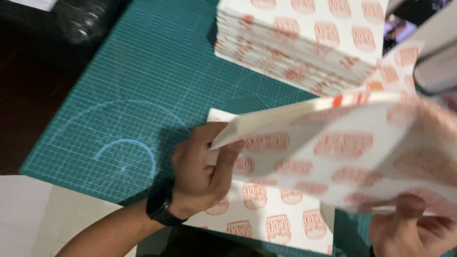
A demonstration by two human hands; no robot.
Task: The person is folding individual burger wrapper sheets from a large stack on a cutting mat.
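Note:
My left hand (202, 169), with a black watch on the wrist, grips the left corner of a white paper sheet (333, 147) printed with orange marks. The sheet is lifted and blurred, stretching to the right. My right hand (412, 228) holds its lower right edge from below, at the frame's bottom right. Under the lifted sheet another printed sheet (266, 214) lies flat on the green cutting mat (138, 95).
A tall stack of the same printed sheets (304, 43) stands at the back of the mat. A clear plastic bottle (83, 19) lies on the dark surface at the upper left. A pale object (435, 71) sits at the right edge.

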